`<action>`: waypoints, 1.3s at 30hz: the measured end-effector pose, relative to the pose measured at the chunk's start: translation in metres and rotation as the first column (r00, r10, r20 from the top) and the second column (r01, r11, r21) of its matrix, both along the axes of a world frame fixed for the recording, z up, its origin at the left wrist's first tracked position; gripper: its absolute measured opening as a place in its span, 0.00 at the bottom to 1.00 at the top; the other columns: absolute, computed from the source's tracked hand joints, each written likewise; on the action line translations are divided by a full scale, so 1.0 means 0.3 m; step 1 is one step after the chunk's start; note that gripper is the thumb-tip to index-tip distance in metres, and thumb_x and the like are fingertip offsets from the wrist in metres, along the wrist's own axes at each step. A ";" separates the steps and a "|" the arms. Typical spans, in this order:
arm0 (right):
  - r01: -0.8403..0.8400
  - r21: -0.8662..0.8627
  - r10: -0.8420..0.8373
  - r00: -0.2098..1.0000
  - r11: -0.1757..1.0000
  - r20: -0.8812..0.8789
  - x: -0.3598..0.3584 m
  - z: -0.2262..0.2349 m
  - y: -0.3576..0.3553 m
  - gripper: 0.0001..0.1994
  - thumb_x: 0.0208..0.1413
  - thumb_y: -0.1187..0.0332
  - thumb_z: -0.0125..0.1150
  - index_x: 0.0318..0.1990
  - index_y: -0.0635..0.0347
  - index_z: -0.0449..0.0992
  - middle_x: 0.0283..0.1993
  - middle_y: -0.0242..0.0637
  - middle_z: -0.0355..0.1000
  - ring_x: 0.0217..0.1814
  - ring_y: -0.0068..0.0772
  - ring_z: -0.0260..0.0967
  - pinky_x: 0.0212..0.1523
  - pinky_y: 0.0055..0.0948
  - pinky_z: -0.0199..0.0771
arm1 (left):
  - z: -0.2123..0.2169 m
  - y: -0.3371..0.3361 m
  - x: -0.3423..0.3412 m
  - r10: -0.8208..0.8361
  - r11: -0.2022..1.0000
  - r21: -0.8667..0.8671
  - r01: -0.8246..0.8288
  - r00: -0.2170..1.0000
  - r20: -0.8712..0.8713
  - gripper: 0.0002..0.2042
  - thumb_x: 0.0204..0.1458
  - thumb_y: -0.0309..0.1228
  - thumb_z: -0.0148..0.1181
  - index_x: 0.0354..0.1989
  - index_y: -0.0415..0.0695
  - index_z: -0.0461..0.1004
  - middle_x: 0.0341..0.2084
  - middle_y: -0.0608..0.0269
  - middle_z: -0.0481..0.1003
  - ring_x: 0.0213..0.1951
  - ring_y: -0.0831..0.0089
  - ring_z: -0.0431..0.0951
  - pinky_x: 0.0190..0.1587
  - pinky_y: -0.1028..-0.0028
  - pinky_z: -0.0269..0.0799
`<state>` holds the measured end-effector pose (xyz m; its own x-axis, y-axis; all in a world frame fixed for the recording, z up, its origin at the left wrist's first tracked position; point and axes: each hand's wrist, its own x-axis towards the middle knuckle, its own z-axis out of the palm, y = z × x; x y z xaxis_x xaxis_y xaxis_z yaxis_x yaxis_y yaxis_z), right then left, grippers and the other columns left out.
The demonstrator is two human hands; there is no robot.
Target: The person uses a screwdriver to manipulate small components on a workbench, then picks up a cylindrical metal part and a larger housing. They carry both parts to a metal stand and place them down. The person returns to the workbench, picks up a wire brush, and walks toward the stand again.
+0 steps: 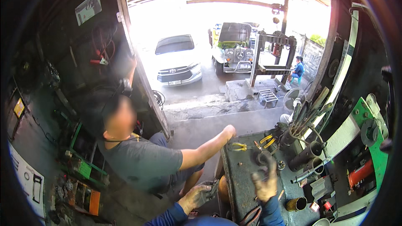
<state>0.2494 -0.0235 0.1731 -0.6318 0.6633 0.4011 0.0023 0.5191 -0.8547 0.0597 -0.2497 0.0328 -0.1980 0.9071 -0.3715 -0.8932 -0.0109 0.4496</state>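
Observation:
My left hand (197, 197), in a dark blue sleeve, is closed around a dark, flat-looking piece (213, 189) beside the workbench's left edge; its kind is not clear. Over the dark workbench (247, 175), my right hand (266, 186) is raised with its fingers apart and somewhat blurred. Just beyond its fingertips lies a round grey metal part (264, 157). Yellow-handled pliers (238, 146) rest at the far left corner of the bench, and another pair of pliers (268, 141) with yellow-and-black handles lies to their right. Red-handled pliers (250, 217) are near my right forearm.
Close on the left sits a person (140, 159) in a grey shirt, an arm reaching toward the bench's far corner. Metal tubes (307, 155) with rods and tools line the bench's right side, near an open can (296, 204). A fan (293, 98) and parked vehicles (178, 60) are beyond.

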 end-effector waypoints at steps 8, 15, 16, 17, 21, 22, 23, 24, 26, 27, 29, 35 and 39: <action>-0.103 -0.010 0.098 0.971 0.995 -0.218 -0.043 0.068 -0.128 0.54 0.63 0.27 0.45 0.81 0.63 0.42 0.84 0.52 0.43 0.85 0.51 0.43 0.77 0.52 0.49 | 0.097 -0.034 0.059 0.011 1.000 -0.007 -0.011 0.999 -0.042 0.16 0.55 0.30 0.67 0.52 0.40 0.78 0.40 0.60 0.83 0.41 0.68 0.83 0.49 0.68 0.78; -0.041 0.099 0.087 0.853 0.994 -0.515 0.031 0.024 -0.159 0.66 0.47 0.18 0.57 0.82 0.57 0.41 0.84 0.53 0.40 0.85 0.53 0.43 0.77 0.52 0.50 | 0.056 -0.065 0.092 0.018 0.993 -0.118 -0.022 0.999 -0.030 0.16 0.56 0.30 0.67 0.52 0.43 0.77 0.42 0.62 0.80 0.45 0.68 0.79 0.52 0.66 0.75; -0.032 0.117 0.098 0.784 0.993 -0.613 0.028 0.034 -0.144 0.66 0.47 0.18 0.58 0.82 0.56 0.41 0.84 0.54 0.40 0.85 0.54 0.44 0.76 0.52 0.52 | 0.043 -0.060 0.093 -0.006 0.994 -0.112 0.005 1.000 -0.011 0.17 0.56 0.30 0.66 0.54 0.45 0.76 0.44 0.63 0.81 0.47 0.70 0.79 0.54 0.66 0.73; -0.054 0.091 0.098 0.807 0.994 -0.583 0.029 0.043 -0.131 0.66 0.47 0.19 0.59 0.82 0.56 0.41 0.84 0.54 0.40 0.84 0.54 0.45 0.76 0.52 0.54 | 0.030 -0.056 0.097 -0.012 0.997 -0.072 0.013 1.000 0.004 0.17 0.56 0.30 0.66 0.55 0.45 0.76 0.45 0.63 0.81 0.48 0.70 0.79 0.55 0.65 0.73; -0.097 -0.066 0.068 0.933 0.993 -0.353 0.000 0.024 -0.112 0.65 0.48 0.18 0.57 0.82 0.56 0.42 0.84 0.51 0.43 0.83 0.54 0.49 0.72 0.50 0.59 | 0.004 -0.053 0.103 -0.007 0.999 -0.035 0.007 1.000 0.014 0.19 0.57 0.29 0.64 0.58 0.46 0.76 0.46 0.65 0.81 0.49 0.71 0.80 0.55 0.65 0.74; -0.129 -0.064 0.100 0.935 0.990 -0.340 0.003 0.012 -0.114 0.64 0.49 0.19 0.56 0.81 0.57 0.43 0.83 0.51 0.45 0.83 0.54 0.50 0.72 0.51 0.59 | 0.002 -0.056 0.105 -0.006 1.000 -0.026 0.007 1.000 0.014 0.20 0.57 0.29 0.64 0.59 0.47 0.76 0.47 0.65 0.81 0.49 0.72 0.80 0.55 0.64 0.74; -0.161 -0.049 0.138 0.939 0.986 -0.316 0.004 0.000 -0.115 0.63 0.50 0.19 0.55 0.81 0.57 0.45 0.83 0.51 0.47 0.82 0.54 0.50 0.72 0.51 0.60 | 0.002 -0.061 0.104 0.011 0.999 -0.051 -0.011 1.000 0.002 0.19 0.57 0.31 0.65 0.58 0.46 0.76 0.45 0.66 0.81 0.47 0.73 0.79 0.54 0.66 0.74; -0.179 -0.032 0.160 0.935 0.983 -0.316 0.002 -0.011 -0.111 0.62 0.51 0.19 0.54 0.81 0.58 0.47 0.83 0.51 0.48 0.82 0.55 0.50 0.72 0.51 0.60 | 0.002 -0.070 0.103 0.019 0.998 -0.067 -0.019 1.000 -0.001 0.19 0.56 0.32 0.66 0.56 0.46 0.77 0.43 0.68 0.80 0.46 0.74 0.78 0.52 0.67 0.73; -0.193 0.034 0.193 0.917 0.981 -0.348 -0.001 -0.021 -0.107 0.61 0.52 0.19 0.52 0.80 0.59 0.49 0.82 0.52 0.49 0.82 0.55 0.51 0.71 0.51 0.61 | 0.004 -0.080 0.101 0.028 0.995 -0.091 -0.029 1.000 -0.006 0.18 0.55 0.34 0.67 0.54 0.45 0.77 0.41 0.69 0.80 0.45 0.74 0.78 0.50 0.69 0.73; -0.204 0.018 0.200 0.929 0.979 -0.310 0.000 -0.018 -0.108 0.58 0.54 0.21 0.52 0.80 0.59 0.50 0.81 0.52 0.50 0.81 0.55 0.52 0.70 0.52 0.62 | 0.006 -0.083 0.101 0.033 0.995 -0.097 -0.033 0.999 -0.004 0.18 0.55 0.33 0.67 0.54 0.45 0.77 0.41 0.69 0.80 0.44 0.74 0.78 0.50 0.69 0.74; -0.210 0.008 0.205 0.946 0.978 -0.250 -0.005 -0.001 -0.114 0.53 0.59 0.24 0.51 0.79 0.59 0.53 0.80 0.51 0.51 0.80 0.54 0.54 0.69 0.53 0.64 | 0.009 -0.082 0.101 0.040 0.992 -0.119 -0.040 0.999 -0.001 0.18 0.55 0.33 0.67 0.54 0.45 0.77 0.41 0.68 0.80 0.44 0.74 0.78 0.50 0.68 0.74; -0.146 0.147 0.194 0.896 0.978 -0.400 0.003 0.050 -0.181 0.36 0.63 0.54 0.61 0.73 0.64 0.61 0.69 0.52 0.64 0.66 0.51 0.69 0.62 0.46 0.73 | 0.044 -0.056 0.078 0.046 0.992 -0.119 -0.047 0.999 -0.013 0.18 0.55 0.32 0.67 0.55 0.45 0.77 0.43 0.66 0.81 0.46 0.72 0.79 0.51 0.68 0.74; -0.076 -0.446 0.074 0.997 0.892 -0.021 -0.012 -0.051 -0.185 0.30 0.65 0.67 0.66 0.71 0.63 0.65 0.59 0.42 0.71 0.55 0.31 0.71 0.57 0.32 0.73 | 0.063 -0.034 0.035 0.074 0.991 -0.110 -0.072 0.997 0.020 0.19 0.56 0.35 0.67 0.56 0.46 0.78 0.45 0.63 0.82 0.49 0.70 0.81 0.55 0.65 0.76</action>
